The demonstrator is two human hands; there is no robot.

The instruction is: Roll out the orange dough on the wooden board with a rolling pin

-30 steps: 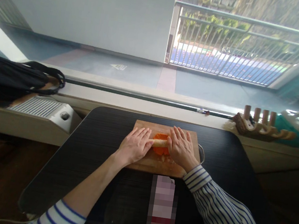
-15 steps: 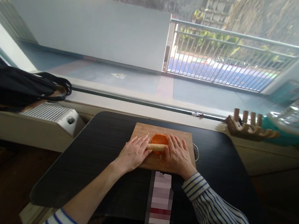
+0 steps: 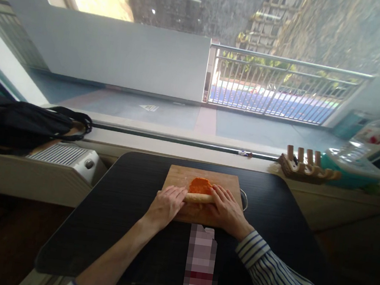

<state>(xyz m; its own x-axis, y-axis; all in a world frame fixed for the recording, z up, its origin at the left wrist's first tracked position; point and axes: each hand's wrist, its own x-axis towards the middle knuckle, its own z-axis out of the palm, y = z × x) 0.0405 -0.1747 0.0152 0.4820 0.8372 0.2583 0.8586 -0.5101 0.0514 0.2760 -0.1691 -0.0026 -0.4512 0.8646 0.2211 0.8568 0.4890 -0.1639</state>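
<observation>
A wooden cutting board (image 3: pixel 178 175) lies on a black table (image 3: pixel 117 208). On the board sits a flat orange piece of dough (image 3: pixel 199 185). A pale wooden rolling pin (image 3: pixel 197 198) lies across the near edge of the dough. My left hand (image 3: pixel 166 205) rests flat on the pin's left end, fingers stretched out. My right hand (image 3: pixel 226 207) lies flat on its right end, fingers also stretched.
A black bag (image 3: pixel 19 121) sits on a ledge at left above a white heater (image 3: pixel 64 155). A wooden rack (image 3: pixel 305 164) and a teal container (image 3: pixel 351 172) stand on the sill at right. A large window runs behind the table.
Both hands have drawn the rolling pin back toward me, from the middle of the orange dough to its near edge. The camera has tilted upward.
</observation>
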